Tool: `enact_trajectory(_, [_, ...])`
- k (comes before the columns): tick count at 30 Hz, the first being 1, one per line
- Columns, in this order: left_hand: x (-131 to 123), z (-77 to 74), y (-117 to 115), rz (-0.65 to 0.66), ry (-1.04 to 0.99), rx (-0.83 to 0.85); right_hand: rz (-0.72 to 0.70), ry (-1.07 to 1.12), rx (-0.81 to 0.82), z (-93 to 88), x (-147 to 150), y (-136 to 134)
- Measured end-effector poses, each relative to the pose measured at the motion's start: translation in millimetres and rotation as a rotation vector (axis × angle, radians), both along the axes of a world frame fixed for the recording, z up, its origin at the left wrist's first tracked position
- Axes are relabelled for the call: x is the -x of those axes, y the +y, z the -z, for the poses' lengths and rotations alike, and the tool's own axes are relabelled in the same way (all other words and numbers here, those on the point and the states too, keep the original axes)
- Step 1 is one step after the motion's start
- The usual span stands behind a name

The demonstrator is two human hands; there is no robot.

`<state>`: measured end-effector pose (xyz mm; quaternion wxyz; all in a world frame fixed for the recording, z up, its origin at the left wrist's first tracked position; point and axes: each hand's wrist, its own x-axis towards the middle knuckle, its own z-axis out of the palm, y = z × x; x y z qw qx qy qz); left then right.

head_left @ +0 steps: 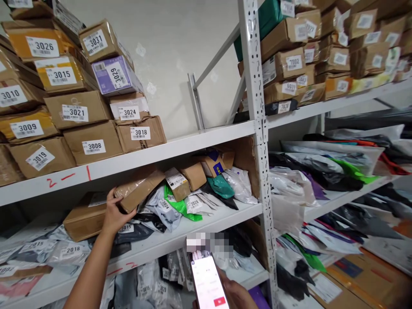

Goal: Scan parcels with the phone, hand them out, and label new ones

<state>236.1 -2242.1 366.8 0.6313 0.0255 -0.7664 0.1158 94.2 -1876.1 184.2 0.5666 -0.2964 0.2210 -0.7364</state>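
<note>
On the middle shelf, my left hand grips the near left end of a brown cardboard box, which sits tilted over several bagged parcels. A second cardboard box lies just left of that hand. At the bottom, my right hand is wrapped round a smartphone whose lit screen faces me. The screen has a red button low on the right; its text is too small to read. Beyond the held box are small boxes, a green bag and a grey bag labelled 3024.
The upper shelf bears stacked, numbered boxes at the left. A perforated white post parts this rack from another at the right, loaded with boxes and bagged parcels. More bags stand on the shelf below.
</note>
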Motion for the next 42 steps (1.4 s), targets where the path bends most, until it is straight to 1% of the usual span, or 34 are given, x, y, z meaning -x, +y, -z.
enact_trajectory(2, [2.3,-6.7,17.3,-0.202,-0.024,-0.095,-0.025,0.014,0.037,-3.8,4.3,-8.1])
enact_trajectory(3, [6.3,-14.1,30.5,-0.318,-0.036,-0.130,-0.035,0.015,0.051,-7.6,6.7,-13.2])
enact_trajectory(5, [21.5,-34.6,61.6,-0.528,-0.071,-0.197,-0.051,0.003,0.078,-19.1,11.1,-24.5])
enact_trajectory(6, [32.3,-45.8,77.4,-0.575,-0.141,-0.218,-0.058,-0.005,0.085,-26.4,13.2,-30.2])
enact_trajectory(8, [56.4,-64.6,104.6,-0.598,-0.324,-0.257,-0.052,-0.026,0.125,-42.2,17.2,-41.2])
enact_trajectory(9, [67.4,-70.4,114.9,-0.606,-0.357,-0.250,-0.050,-0.025,0.131,-49.9,19.4,-46.3])
enact_trajectory(11, [83.9,-72.8,128.8,-0.637,-0.335,-0.223,-0.022,-0.028,0.154,-63.2,24.4,-55.5])
enact_trajectory(13, [92.3,-65.7,135.1,-0.678,-0.276,-0.185,-0.006,-0.017,0.153,-72.5,30.2,-62.8])
enact_trajectory(16, [97.9,-51.7,136.9,-0.711,-0.254,-0.124,-0.013,-0.008,0.123,-80.1,38.1,-70.1])
enact_trajectory(19, [99.7,-47.6,139.4,-0.688,-0.248,-0.117,-0.006,-0.017,0.117,-83.2,41.8,-73.7])
enact_trajectory(22, [86.7,-48.5,145.7,-0.574,-0.166,-0.150,0.005,-0.012,0.114,-84.4,42.3,-75.4])
enact_trajectory(24, [67.5,-43.7,145.9,-0.429,-0.074,-0.146,0.001,-0.007,0.097,-84.4,42.9,-76.2])
enact_trajectory(25, [56.1,-38.2,142.8,-0.341,-0.034,-0.125,-0.002,-0.006,0.087,-84.5,43.3,-76.6])
enact_trajectory(27, [34.2,-20.9,128.7,-0.156,-0.012,-0.027,-0.003,-0.006,0.072,-84.9,44.3,-77.1])
enact_trajectory(28, [24.9,-9.6,118.0,-0.084,-0.019,0.032,-0.002,-0.008,0.069,-85.5,44.8,-77.4])
enact_trajectory(29, [17.1,2.7,105.9,-0.041,-0.032,0.073,0.001,-0.010,0.069,-86.2,45.2,-77.7])
enact_trajectory(30, [10.9,15.5,93.1,-0.027,-0.036,0.080,0.004,-0.011,0.069,-86.9,45.6,-77.9])
enact_trajectory(32, [1.9,39.5,69.1,-0.041,-0.007,0.041,0.007,-0.010,0.063,-87.6,46.6,-77.8])
enact_trajectory(34, [-4.6,57.7,51.1,-0.057,0.037,0.040,0.010,-0.012,0.052,-85.9,47.7,-75.3])
enact_trajectory(36, [-10.7,68.3,40.2,-0.054,0.041,0.123,0.022,-0.013,0.049,-81.7,48.6,-68.3])
enact_trajectory(39, [-19.9,75.2,31.1,-0.035,-0.013,0.245,0.055,-0.001,0.051,-76.3,47.3,-47.0])
enact_trajectory(40, [-22.5,77.1,28.0,-0.029,-0.027,0.274,0.053,0.013,0.034,-76.7,45.4,-38.0])
enact_trajectory(42, [-26.9,82.4,19.7,-0.024,-0.029,0.339,-0.001,0.049,-0.015,-83.3,38.5,-20.6])
